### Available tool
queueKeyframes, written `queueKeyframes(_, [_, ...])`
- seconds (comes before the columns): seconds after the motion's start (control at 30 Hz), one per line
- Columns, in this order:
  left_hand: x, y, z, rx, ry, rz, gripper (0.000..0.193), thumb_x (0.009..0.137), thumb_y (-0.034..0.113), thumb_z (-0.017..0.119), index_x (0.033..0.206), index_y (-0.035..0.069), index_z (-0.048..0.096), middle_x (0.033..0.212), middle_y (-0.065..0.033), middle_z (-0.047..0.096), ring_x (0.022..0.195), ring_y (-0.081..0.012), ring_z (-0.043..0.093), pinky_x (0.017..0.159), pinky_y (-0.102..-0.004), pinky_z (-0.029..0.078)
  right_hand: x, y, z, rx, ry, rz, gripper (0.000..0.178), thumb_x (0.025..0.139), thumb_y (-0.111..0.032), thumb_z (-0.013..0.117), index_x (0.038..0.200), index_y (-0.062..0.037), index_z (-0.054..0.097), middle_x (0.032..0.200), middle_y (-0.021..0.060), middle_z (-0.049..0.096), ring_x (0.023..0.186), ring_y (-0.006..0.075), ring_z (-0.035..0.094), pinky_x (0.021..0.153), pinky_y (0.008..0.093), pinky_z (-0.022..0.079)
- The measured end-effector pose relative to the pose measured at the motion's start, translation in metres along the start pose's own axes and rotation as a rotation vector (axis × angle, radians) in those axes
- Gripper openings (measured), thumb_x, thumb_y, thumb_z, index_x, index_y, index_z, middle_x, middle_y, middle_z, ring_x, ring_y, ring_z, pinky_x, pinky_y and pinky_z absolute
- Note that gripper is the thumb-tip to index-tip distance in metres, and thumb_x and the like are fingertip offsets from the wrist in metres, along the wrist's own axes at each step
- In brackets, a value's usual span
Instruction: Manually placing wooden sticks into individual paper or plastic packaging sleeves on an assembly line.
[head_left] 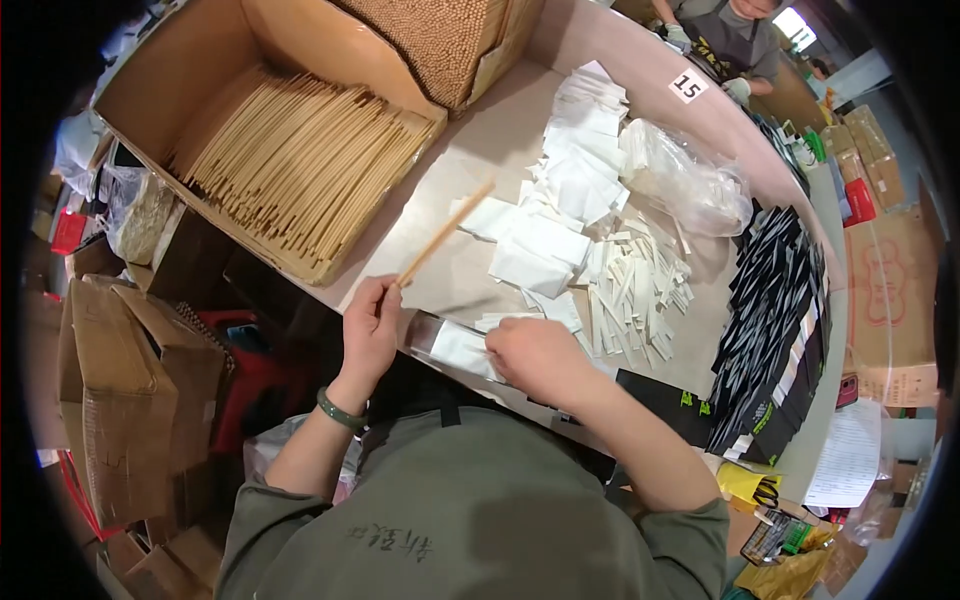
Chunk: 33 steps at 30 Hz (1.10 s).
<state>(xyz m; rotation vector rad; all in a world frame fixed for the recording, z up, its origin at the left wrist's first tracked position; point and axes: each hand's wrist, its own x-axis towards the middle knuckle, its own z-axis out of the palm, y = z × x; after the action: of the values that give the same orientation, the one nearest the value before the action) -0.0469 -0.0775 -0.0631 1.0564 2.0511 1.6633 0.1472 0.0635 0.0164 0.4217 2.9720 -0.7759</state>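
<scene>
Pale and curved, the desk (490, 130) is carrying piled white packets (540, 245). Near left, the left hand's (372, 325) fingers are pinching a wooden stick (445, 230); rightward, the right hand's (540, 355) fingers are resting curled against a flat packet (462, 348) at the near edge, grip unclear. Good handling is probably needing light, even pressure.

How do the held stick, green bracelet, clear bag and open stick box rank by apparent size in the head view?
Largest to smallest:
Open stick box
Clear bag
Held stick, long but thin
Green bracelet
</scene>
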Motion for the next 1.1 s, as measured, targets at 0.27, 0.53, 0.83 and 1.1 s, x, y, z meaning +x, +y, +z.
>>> queueKeyframes(0.27, [-0.031, 0.012, -0.041, -0.082, -0.223, -0.186, 0.015, 0.095, 0.013, 0.063, 0.092, -0.002, 0.064, 0.077, 0.0003, 0.061, 0.073, -0.0075, 0.055, 0.068, -0.0219, 0.043, 0.003, -0.01, 0.039, 0.041, 0.21, 0.092, 0.016, 0.082, -0.014, 0.066, 0.093, -0.0027, 0.065, 0.093, 0.0141, 0.064, 0.089, 0.033, 0.063, 0.074, 0.0428, 0.051])
queueKeyframes(0.53, [0.019, 0.003, -0.074, -0.018, -0.582, -0.309, 0.011, 0.088, 0.007, 0.07, 0.084, 0.001, 0.062, 0.077, 0.0006, 0.062, 0.072, -0.005, 0.058, 0.064, -0.0209, 0.047, -0.089, 0.005, 0.016, 0.021, 0.4, 0.052, 0.031, 0.069, -0.015, 0.08, 0.081, -0.0035, 0.054, 0.122, 0.0202, 0.057, 0.111, 0.0388, 0.054, 0.093, 0.0453, 0.045])
queueKeyframes(0.83, [-0.005, 0.042, 0.059, 0.139, -0.453, 0.198, 0.012, 0.082, 0.004, 0.073, 0.093, 0.002, 0.067, 0.097, -0.009, 0.06, 0.087, -0.0216, 0.064, 0.078, -0.0325, 0.054, -0.083, -0.001, 0.015, -0.036, 0.416, 0.156, 0.035, 0.069, -0.016, 0.081, 0.087, -0.0009, 0.055, 0.132, 0.0245, 0.052, 0.119, 0.0416, 0.05, 0.097, 0.0457, 0.044])
queueKeyframes(1.1, [-0.033, 0.09, 0.067, -0.367, -0.908, -0.207, 0.055, 0.088, 0.01, 0.069, 0.137, 0.0, 0.046, 0.116, -0.0164, 0.06, 0.105, -0.0222, 0.062, 0.088, -0.0338, 0.051, -0.088, -0.004, 0.013, 0.074, 0.357, 0.224, 0.043, 0.066, -0.015, 0.08, 0.1, -0.0003, 0.058, 0.116, 0.0215, 0.054, 0.108, 0.0395, 0.053, 0.091, 0.047, 0.046])
